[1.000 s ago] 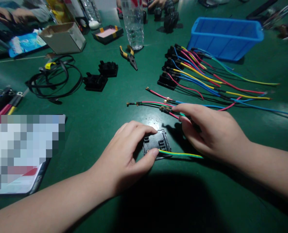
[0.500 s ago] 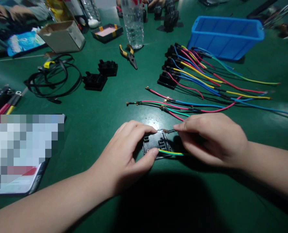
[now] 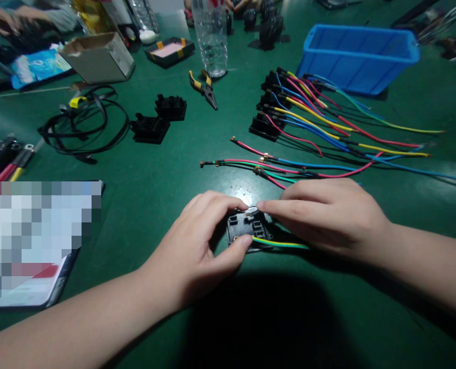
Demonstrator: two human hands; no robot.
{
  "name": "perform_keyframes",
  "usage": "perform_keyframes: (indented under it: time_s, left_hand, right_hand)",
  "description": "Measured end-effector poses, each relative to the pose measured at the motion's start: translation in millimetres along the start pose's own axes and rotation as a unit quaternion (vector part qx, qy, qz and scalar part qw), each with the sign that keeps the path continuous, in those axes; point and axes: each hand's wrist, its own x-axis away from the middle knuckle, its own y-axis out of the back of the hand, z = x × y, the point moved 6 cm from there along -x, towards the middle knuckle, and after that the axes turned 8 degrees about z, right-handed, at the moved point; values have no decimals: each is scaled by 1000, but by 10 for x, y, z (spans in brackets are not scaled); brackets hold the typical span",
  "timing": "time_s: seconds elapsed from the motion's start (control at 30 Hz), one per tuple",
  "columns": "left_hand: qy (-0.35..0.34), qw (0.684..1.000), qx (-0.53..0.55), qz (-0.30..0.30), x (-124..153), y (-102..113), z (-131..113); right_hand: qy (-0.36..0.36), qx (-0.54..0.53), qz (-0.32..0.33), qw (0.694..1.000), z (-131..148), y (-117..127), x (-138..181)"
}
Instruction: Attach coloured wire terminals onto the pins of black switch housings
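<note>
A small black plastic socket housing [image 3: 246, 227] lies on the green table, held at its left side between the thumb and fingers of my left hand [image 3: 200, 246]. A yellow-green wire [image 3: 279, 244] runs out to the right from under my left thumb, along the housing's near edge. My right hand [image 3: 331, 218] is closed over the housing's far right corner. At its fingertips is the black-sleeved end of a wire [image 3: 253, 213], lying against the housing. The rest of that wire is hidden by the hand.
Loose wires with brass terminals [image 3: 264, 158] lie just beyond my hands. Wired black housings [image 3: 266, 125] stand before a blue bin [image 3: 358, 61]. Pliers [image 3: 204, 91], a plastic bottle [image 3: 212, 41], two housings [image 3: 151, 128], a black cable [image 3: 85, 123] and a tablet [image 3: 39, 246] are around.
My right hand has moved slightly left, bringing the black-sleeved wire end from the housing's far right edge onto the housing. My left hand keeps its hold.
</note>
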Motion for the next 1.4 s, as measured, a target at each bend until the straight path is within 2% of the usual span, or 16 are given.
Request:
perform_keyframes:
  time_s: [0.2,0.33,0.83,1.03,1.4]
  left_hand:
    - [23,999,36,-5,36,11,23]
    - [2,998,61,-9,62,7,24]
    - [9,999,52,1,43,-9,35]
    - [14,999,26,-11,43,-10,37]
    - [12,1000,23,-15,43,1,32]
  right_hand:
    - [36,-46,-16,998,20,-3,1]
    - [27,-76,-15,997,-7,-24,5]
    - [43,-91,-37,994,3,16,-12]
    - [50,-109,-73,990,-2,29,3]
    - [33,-153,-46,987,12,22,12]
